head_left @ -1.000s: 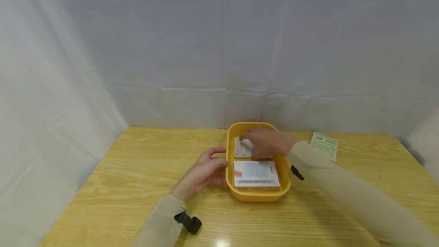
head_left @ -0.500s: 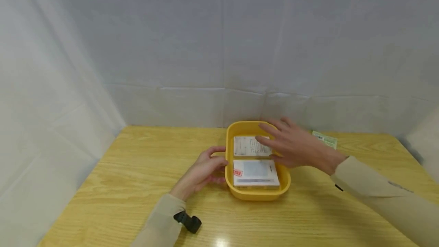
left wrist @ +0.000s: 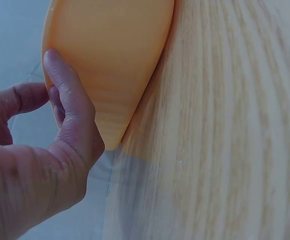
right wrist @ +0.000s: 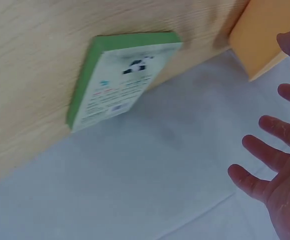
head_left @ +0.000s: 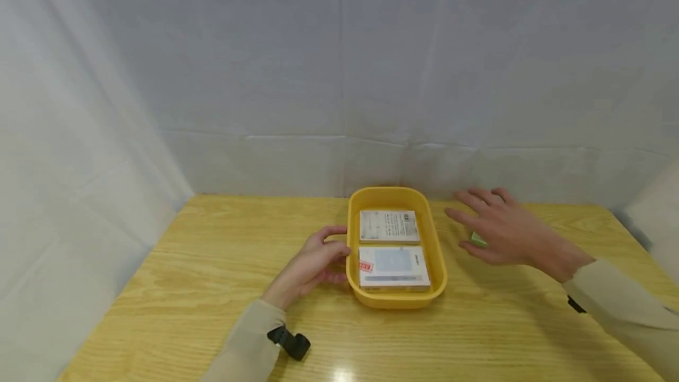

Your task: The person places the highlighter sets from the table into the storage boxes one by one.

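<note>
My left hand (head_left: 314,261) rests against the left side of a yellow plastic bin (head_left: 434,234); in the left wrist view its bent fingers touch the outer wall right at the rim. Two flat boxes lie inside the bin: a grey-white printed one (head_left: 389,226) at the far end and a white one (head_left: 394,267) with a red stamp nearer. My right hand (head_left: 506,229) is spread and holds nothing, over a flat green-and-white box (right wrist: 122,75) on the table to the right of the bin. In the head view the hand hides most of that box.
The bin stands on a light wooden table (head_left: 201,276), close to its far edge. A pale sheet (head_left: 297,75) hangs behind and along the left side. Black straps circle both sleeved wrists, such as the left strap (head_left: 289,342).
My right hand has left the grey-white box in the bin, moved right past the rim with fingers spreading, and now overlaps the green-and-white box. The left hand has stayed against the bin.
</note>
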The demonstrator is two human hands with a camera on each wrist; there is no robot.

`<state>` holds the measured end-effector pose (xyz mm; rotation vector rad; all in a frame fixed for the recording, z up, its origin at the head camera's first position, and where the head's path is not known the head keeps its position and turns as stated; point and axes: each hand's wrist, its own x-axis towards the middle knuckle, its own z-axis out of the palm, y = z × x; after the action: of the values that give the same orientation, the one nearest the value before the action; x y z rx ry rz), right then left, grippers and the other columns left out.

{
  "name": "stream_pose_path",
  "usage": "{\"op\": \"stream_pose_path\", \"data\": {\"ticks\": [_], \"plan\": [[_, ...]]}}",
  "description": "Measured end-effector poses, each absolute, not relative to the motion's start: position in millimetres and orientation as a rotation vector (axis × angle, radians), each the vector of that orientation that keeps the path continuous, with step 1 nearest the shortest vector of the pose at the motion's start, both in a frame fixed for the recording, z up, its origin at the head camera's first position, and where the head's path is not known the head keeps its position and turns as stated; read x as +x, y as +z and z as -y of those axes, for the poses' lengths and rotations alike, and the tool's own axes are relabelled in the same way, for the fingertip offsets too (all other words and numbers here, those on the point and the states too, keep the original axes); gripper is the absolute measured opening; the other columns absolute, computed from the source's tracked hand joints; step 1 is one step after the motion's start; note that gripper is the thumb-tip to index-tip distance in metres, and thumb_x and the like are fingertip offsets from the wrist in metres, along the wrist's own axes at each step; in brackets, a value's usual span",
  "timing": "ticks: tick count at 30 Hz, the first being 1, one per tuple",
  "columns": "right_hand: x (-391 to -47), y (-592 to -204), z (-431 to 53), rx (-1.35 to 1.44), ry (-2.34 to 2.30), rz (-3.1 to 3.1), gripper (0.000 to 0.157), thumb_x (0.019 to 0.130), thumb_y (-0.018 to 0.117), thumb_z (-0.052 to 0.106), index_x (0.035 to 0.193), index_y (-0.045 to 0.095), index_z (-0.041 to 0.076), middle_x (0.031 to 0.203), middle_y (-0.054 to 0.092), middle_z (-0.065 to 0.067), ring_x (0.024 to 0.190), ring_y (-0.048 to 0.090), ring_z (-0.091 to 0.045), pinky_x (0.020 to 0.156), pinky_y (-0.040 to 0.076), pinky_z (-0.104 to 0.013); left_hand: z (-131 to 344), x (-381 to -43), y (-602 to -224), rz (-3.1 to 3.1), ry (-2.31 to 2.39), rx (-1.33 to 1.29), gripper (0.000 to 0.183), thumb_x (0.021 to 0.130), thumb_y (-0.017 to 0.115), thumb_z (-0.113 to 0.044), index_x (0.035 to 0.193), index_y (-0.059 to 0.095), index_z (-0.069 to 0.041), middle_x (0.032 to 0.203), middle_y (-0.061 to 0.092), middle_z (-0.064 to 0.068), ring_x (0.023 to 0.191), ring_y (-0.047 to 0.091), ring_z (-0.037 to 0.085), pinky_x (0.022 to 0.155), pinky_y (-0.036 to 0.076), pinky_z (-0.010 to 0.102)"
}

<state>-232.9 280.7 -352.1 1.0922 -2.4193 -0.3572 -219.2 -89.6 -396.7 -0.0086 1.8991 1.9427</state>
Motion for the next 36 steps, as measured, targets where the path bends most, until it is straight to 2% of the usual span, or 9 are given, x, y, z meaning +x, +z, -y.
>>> {"op": "stream_pose_path", "data": {"ticks": [8, 15, 18, 22, 26, 29, 34, 36], "plan": [[-233.5, -366.4, -301.5, 0.986, -0.366, 2.496, 0.059, 0.084, 0.076, 0.045, 0.134, 0.064, 0.016, 0.136, 0.061, -0.018, 0.119, 0.06, -0.04, 0.087, 0.053, -0.061, 90.3, -219.6, -397.1, -1.896, 1.94, -0.01, 0.057, 0.094, 0.059, -0.01, 0.148, 0.041, -0.008, 0.124, 0.06, 0.021, 0.093, 0.063, 0.021, 0.06, 0.057, 0.027], [-227.8, -380.6, -312.6, 0.854, -0.37, 2.624, 0.069, 0.086, 0.075, 0.052, 0.144, 0.057, 0.018, 0.141, 0.055, -0.021, 0.11, 0.064, -0.043, 0.068, 0.057, -0.058, 90.6, -219.3, -397.0, -1.908, 1.92, -0.008, 0.058, 0.094, 0.06, -0.013, 0.149, 0.041, -0.009, 0.127, 0.06, 0.022, 0.094, 0.064, 0.021, 0.064, 0.059, 0.028], [-225.1, -386.4, -314.1, 0.764, -0.329, 2.739, 0.072, 0.088, 0.071, 0.057, 0.147, 0.055, 0.018, 0.144, 0.052, -0.026, 0.096, 0.066, -0.046, 0.053, 0.054, -0.05, 90.4, -219.2, -397.1, -1.908, 1.915, -0.009, 0.059, 0.094, 0.06, -0.014, 0.149, 0.041, -0.009, 0.128, 0.06, 0.022, 0.095, 0.064, 0.021, 0.065, 0.059, 0.029], [-224.4, -391.5, -313.1, 0.673, -0.197, 2.876, 0.071, 0.092, 0.064, 0.062, 0.147, 0.056, 0.017, 0.148, 0.049, -0.032, 0.081, 0.066, -0.049, 0.038, 0.043, -0.035, 90.1, -219.1, -397.6, -1.905, 1.921, -0.008, 0.059, 0.094, 0.061, -0.014, 0.149, 0.041, -0.01, 0.126, 0.061, 0.021, 0.094, 0.064, 0.021, 0.064, 0.059, 0.029], [-226.7, -395.3, -313.2, 0.641, -0.065, 2.974, 0.066, 0.097, 0.058, 0.059, 0.146, 0.057, 0.015, 0.149, 0.043, -0.037, 0.058, 0.063, -0.03, 0.041, 0.046, -0.037, 90.1, -218.9, -398.8, -1.902, 1.929, 0.0, 0.058, 0.094, 0.06, -0.014, 0.149, 0.041, -0.009, 0.126, 0.061, 0.021, 0.093, 0.064, 0.021, 0.064, 0.058, 0.028], [-228.9, -396.9, -314.7, 0.637, 0.009, 3.018, 0.063, 0.099, 0.056, 0.057, 0.144, 0.059, 0.014, 0.151, 0.038, -0.04, 0.047, 0.053, -0.013, 0.048, 0.051, -0.042, 89.6, -219.0, -399.6, -1.9, 1.932, 0.0, 0.058, 0.094, 0.06, -0.013, 0.149, 0.041, -0.009, 0.127, 0.061, 0.021, 0.094, 0.064, 0.021, 0.063, 0.058, 0.028], [-233.0, -397.4, -318.8, 0.634, 0.16, 3.074, 0.057, 0.101, 0.053, 0.055, 0.138, 0.063, 0.013, 0.154, 0.029, -0.042, 0.051, 0.054, -0.009, 0.049, 0.049, -0.04, 89.2, -218.3, -399.1, -1.9, 1.936, -0.009, 0.058, 0.094, 0.06, -0.013, 0.149, 0.041, -0.009, 0.126, 0.06, 0.021, 0.093, 0.063, 0.021, 0.062, 0.058, 0.028], [-234.8, -398.9, -321.8, 0.663, 0.223, 3.068, 0.048, 0.103, 0.053, 0.05, 0.133, 0.065, 0.014, 0.154, 0.027, -0.043, 0.053, 0.056, -0.009, 0.055, 0.053, -0.044, 89.1, -218.2, -399.0, -1.901, 1.937, -0.008, 0.058, 0.094, 0.06, -0.013, 0.149, 0.041, -0.009, 0.126, 0.06, 0.021, 0.093, 0.063, 0.021, 0.062, 0.058, 0.028]]}}
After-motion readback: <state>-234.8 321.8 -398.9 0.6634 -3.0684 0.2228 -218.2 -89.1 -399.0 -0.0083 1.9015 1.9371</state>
